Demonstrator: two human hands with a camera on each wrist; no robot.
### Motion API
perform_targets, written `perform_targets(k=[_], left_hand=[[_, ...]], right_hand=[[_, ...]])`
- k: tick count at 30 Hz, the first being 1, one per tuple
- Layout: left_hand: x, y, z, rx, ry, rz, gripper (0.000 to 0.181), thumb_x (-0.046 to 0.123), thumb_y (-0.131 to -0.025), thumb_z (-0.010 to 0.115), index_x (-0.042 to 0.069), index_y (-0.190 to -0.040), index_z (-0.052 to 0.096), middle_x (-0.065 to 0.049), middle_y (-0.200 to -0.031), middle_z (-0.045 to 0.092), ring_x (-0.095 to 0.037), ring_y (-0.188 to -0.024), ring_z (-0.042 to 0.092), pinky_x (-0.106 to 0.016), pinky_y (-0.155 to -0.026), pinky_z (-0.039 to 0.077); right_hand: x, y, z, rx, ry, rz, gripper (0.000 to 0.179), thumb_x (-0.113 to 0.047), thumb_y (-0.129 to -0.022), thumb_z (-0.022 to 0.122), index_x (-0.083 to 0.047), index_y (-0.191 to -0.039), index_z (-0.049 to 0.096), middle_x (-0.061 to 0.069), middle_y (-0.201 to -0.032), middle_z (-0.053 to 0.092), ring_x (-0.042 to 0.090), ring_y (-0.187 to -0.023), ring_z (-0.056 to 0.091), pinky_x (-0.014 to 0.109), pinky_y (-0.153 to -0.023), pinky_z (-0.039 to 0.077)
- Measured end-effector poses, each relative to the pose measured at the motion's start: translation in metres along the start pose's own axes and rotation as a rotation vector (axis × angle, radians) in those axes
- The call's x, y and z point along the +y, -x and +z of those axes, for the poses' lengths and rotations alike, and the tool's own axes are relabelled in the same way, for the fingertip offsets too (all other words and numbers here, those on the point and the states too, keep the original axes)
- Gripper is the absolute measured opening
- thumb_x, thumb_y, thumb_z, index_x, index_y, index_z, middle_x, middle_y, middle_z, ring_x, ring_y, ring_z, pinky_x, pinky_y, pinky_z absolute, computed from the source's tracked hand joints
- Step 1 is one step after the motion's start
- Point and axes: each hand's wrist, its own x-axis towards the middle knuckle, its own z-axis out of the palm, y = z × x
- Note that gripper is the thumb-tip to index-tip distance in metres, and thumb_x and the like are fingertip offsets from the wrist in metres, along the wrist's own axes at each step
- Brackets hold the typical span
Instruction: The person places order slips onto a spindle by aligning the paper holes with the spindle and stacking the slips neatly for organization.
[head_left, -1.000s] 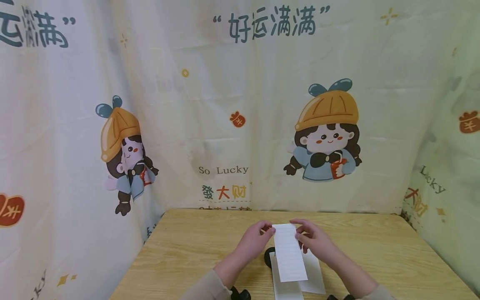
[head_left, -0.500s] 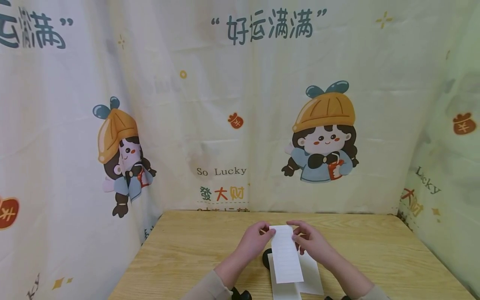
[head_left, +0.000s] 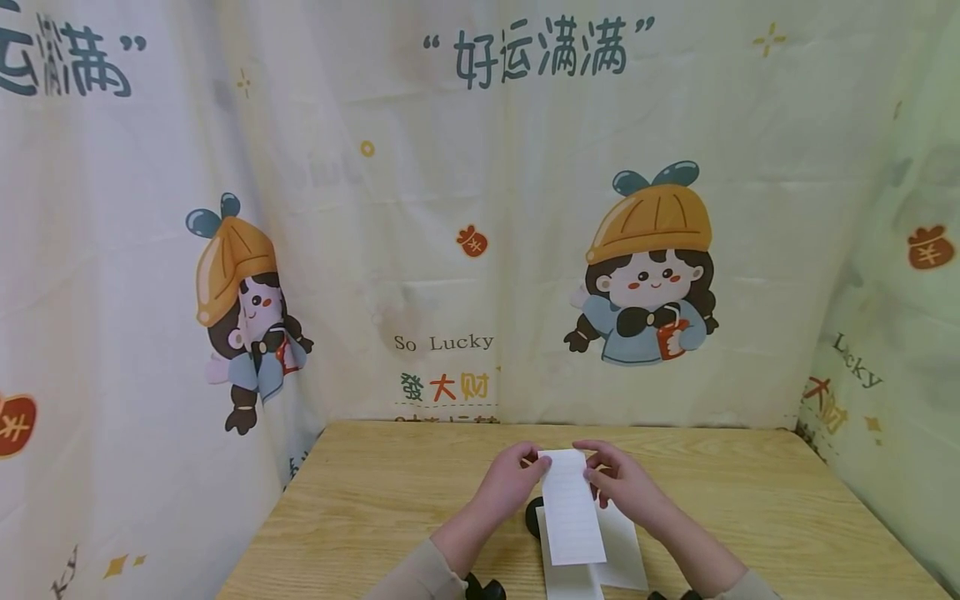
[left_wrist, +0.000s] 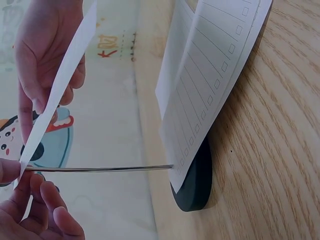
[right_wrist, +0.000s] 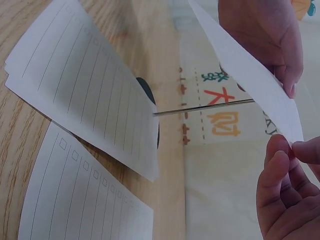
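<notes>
A narrow white lined paper slip (head_left: 572, 508) is held up between both hands. My left hand (head_left: 508, 483) pinches its upper left corner, and my right hand (head_left: 630, 487) pinches the upper right edge. Below stands a bill spike with a round black base (left_wrist: 195, 192) and a thin metal rod (left_wrist: 100, 169). The rod's upper end meets the held slip near the left fingertips; whether it goes through cannot be told. Lower down, lined slips with checkboxes (right_wrist: 95, 85) sit with the rod rising at their edge, tilted over the base.
Another lined sheet (right_wrist: 90, 205) lies beside the spike on the wooden table (head_left: 390, 500). A printed cream curtain (head_left: 420, 283) encloses the table's back and sides. Black wrist-camera parts (head_left: 483, 588) show at the bottom edge.
The view has shifted slightly. Both hands keep their hold on the slip with hardly any movement; its lower edge sits a touch higher than half a second ago.
</notes>
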Motion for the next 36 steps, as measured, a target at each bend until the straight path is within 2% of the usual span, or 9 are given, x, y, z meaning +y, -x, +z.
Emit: perform_targets(k=[6,21,36], left_hand=[[-0.0002,-0.0021,0.0013,0.003,0.008,-0.017,0.021,0.037,-0.095,0.065,0.017,-0.090,0.064,0.003,-0.087,0.060,-0.016,-0.075,0.054,-0.033,-0.062,0.045],[0.0027,0.0003,0.0001,0.006,-0.013,-0.001,0.018,0.035,-0.095,0.066,0.017,-0.090,0.064,0.003,-0.090,0.060,-0.017,-0.078,0.053,-0.034,-0.063,0.044],[0.0009,-0.0024,-0.0019,-0.021,0.044,-0.013,0.021,0.034,-0.096,0.065,0.016,-0.086,0.059,0.002,-0.085,0.060,-0.016,-0.072,0.052,-0.033,-0.060,0.042]], right_hand=[[-0.0004,0.0014,0.0007,0.010,-0.011,-0.001,0.042,-0.008,-0.098,0.060,-0.006,-0.140,0.050,0.013,-0.098,0.054,0.024,-0.071,0.057,0.033,-0.057,0.050],[-0.0008,0.0006,0.0016,0.021,-0.015,-0.001,0.042,-0.006,-0.098,0.059,-0.006,-0.139,0.050,0.013,-0.098,0.055,0.024,-0.071,0.057,0.032,-0.057,0.051],[-0.0045,0.0017,0.0026,0.018,-0.043,0.019,0.046,-0.007,-0.098,0.060,-0.002,-0.141,0.046,0.013,-0.097,0.057,0.024,-0.072,0.057,0.031,-0.057,0.051]])
